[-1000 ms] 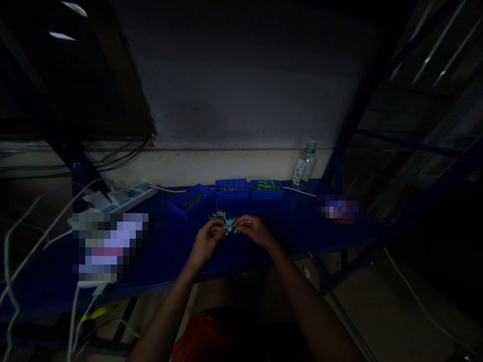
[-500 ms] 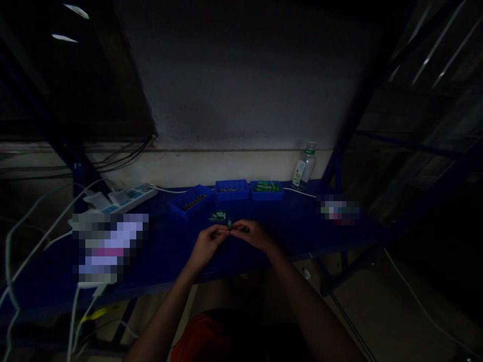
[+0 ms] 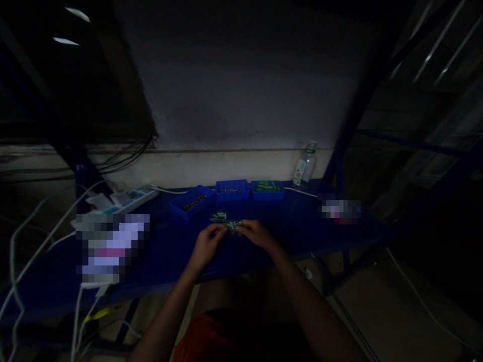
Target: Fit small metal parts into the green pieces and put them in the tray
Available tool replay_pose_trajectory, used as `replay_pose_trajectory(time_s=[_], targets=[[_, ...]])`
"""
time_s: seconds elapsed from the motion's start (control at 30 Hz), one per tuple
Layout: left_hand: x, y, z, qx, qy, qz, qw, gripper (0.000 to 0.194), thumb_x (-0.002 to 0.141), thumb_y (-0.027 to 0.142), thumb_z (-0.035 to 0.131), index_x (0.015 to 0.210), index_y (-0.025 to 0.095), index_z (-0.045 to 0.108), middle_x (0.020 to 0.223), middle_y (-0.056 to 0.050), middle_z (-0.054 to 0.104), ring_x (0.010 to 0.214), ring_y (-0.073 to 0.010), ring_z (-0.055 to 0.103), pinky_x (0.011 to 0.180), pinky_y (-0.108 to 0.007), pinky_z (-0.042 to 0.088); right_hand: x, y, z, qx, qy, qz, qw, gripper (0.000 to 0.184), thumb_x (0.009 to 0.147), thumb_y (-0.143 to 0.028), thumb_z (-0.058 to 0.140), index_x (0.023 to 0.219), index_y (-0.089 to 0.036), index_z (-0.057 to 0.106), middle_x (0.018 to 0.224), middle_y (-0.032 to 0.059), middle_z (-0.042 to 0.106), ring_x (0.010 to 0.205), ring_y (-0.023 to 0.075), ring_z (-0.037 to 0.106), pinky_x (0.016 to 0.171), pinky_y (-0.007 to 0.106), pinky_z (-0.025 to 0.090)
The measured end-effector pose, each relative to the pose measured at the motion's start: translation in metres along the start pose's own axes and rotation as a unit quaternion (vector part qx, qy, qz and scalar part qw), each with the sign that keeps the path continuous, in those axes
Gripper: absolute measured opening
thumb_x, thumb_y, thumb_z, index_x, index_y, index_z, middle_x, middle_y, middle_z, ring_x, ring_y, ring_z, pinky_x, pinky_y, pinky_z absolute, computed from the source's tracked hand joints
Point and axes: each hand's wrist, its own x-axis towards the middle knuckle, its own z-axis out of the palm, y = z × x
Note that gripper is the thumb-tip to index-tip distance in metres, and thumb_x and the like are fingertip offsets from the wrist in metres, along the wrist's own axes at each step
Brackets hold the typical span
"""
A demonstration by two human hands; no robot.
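Observation:
Above the blue table, my left hand (image 3: 209,242) pinches the left edge of a small see-through packet of pale-green pieces (image 3: 231,227). Thumb and fingers of my right hand (image 3: 255,233) are closed on its right side. The dim light hides the exact kind of the pieces. Just behind the fingers, a similar small heap of pale-green pieces (image 3: 219,215) lies on the table; I cannot tell if it is bagged.
Behind the hands stand a blue bin of small dark metal parts (image 3: 193,201), a blue bin of screw-like parts (image 3: 232,190) and a blue bin of green plastic pieces (image 3: 267,190). A clear bottle (image 3: 305,168) stands at right, a power strip (image 3: 128,197) at left.
The packet between my hands was edge-on and now lies flatter, with its pieces showing. My right hand has shifted slightly right, and the hands are a little further apart.

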Motion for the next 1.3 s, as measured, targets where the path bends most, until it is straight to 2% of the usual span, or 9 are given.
replay_pose_trajectory(time_s=[0.1,0.17,0.3,0.4,0.5,0.63,0.77,1.0,1.3], targets=[[-0.001,0.000,-0.001,0.017,0.025,0.008,1.000,0.029,0.070,0.041,0.056,0.080,0.015,0.065,0.078,-0.003,0.063,0.070,-0.0155,0.056,0.065,-0.024,0.042,0.001,0.000,0.001,-0.038,0.054,-0.037,0.997,0.024,0.078,-0.037,0.051,0.078,-0.016,0.063,0.076,0.0011,0.056,0.072,0.0121,0.049,0.066,0.023,0.037],[-0.002,0.000,0.000,-0.004,0.018,-0.016,1.000,0.031,0.071,0.042,0.055,0.082,0.015,0.064,0.070,-0.002,0.062,0.061,-0.0136,0.055,0.056,-0.023,0.040,0.001,-0.001,0.002,-0.054,0.075,-0.038,0.995,0.023,0.077,-0.038,0.053,0.074,-0.017,0.062,0.072,0.0004,0.054,0.069,0.0114,0.047,0.065,0.022,0.037],[-0.002,0.002,0.000,-0.066,-0.004,-0.066,0.996,0.036,0.071,0.043,0.055,0.088,0.013,0.062,0.066,-0.003,0.063,0.056,-0.0132,0.055,0.050,-0.021,0.039,0.000,-0.004,0.000,-0.012,0.026,-0.003,1.000,0.029,0.080,-0.040,0.046,0.070,-0.017,0.061,0.060,-0.0021,0.052,0.058,0.0094,0.046,0.058,0.021,0.036],[0.000,0.004,-0.001,-0.083,0.017,-0.062,0.994,0.036,0.073,0.044,0.052,0.083,0.012,0.063,0.076,-0.007,0.066,0.064,-0.0157,0.058,0.057,-0.024,0.043,-0.001,-0.006,-0.002,0.054,-0.007,0.007,0.999,0.033,0.083,-0.040,0.040,0.086,-0.016,0.062,0.075,0.0020,0.062,0.067,0.0111,0.054,0.060,0.021,0.039],[0.001,0.003,-0.002,-0.078,0.027,-0.068,0.994,0.036,0.072,0.043,0.052,0.081,0.011,0.065,0.074,-0.007,0.066,0.063,-0.0156,0.058,0.059,-0.025,0.043,-0.001,-0.006,-0.002,0.098,-0.014,0.023,0.995,0.039,0.086,-0.040,0.033,0.102,-0.016,0.059,0.086,0.0053,0.064,0.072,0.0125,0.057,0.057,0.021,0.040],[0.001,-0.001,0.000,-0.094,0.011,-0.060,0.994,0.037,0.067,0.036,0.060,0.095,0.012,0.061,0.075,-0.004,0.065,0.062,-0.0133,0.057,0.056,-0.022,0.042,-0.001,-0.005,-0.001,0.090,0.003,0.031,0.995,0.031,0.078,-0.036,0.049,0.102,-0.018,0.058,0.078,0.0019,0.063,0.067,0.0116,0.057,0.057,0.021,0.040],[0.001,-0.003,0.001,-0.112,0.016,-0.048,0.992,0.051,0.067,0.035,0.060,0.112,0.013,0.051,0.071,-0.001,0.064,0.061,-0.0125,0.057,0.057,-0.021,0.042,0.000,-0.004,0.000,0.107,0.034,0.052,0.992,0.047,0.071,-0.029,0.059,0.115,-0.021,0.046,0.070,-0.0019,0.062,0.061,0.0108,0.055,0.055,0.021,0.040],[0.001,-0.008,0.001,-0.078,0.022,-0.059,0.995,0.035,0.066,0.041,0.061,0.087,0.012,0.062,0.072,-0.004,0.065,0.064,-0.0143,0.059,0.059,-0.023,0.042,0.001,-0.003,0.000,0.117,0.015,0.049,0.992,0.018,0.070,-0.030,0.059,0.080,-0.015,0.057,0.064,-0.0011,0.060,0.060,0.0115,0.056,0.059,0.023,0.039],[-0.002,-0.004,0.001,-0.073,0.006,-0.040,0.997,0.028,0.070,0.040,0.058,0.082,0.015,0.059,0.070,-0.001,0.063,0.061,-0.0128,0.057,0.056,-0.021,0.040,-0.001,-0.003,0.000,0.124,0.018,0.027,0.992,0.016,0.071,-0.029,0.057,0.081,-0.016,0.056,0.065,-0.0019,0.059,0.061,0.0110,0.056,0.060,0.023,0.040]])
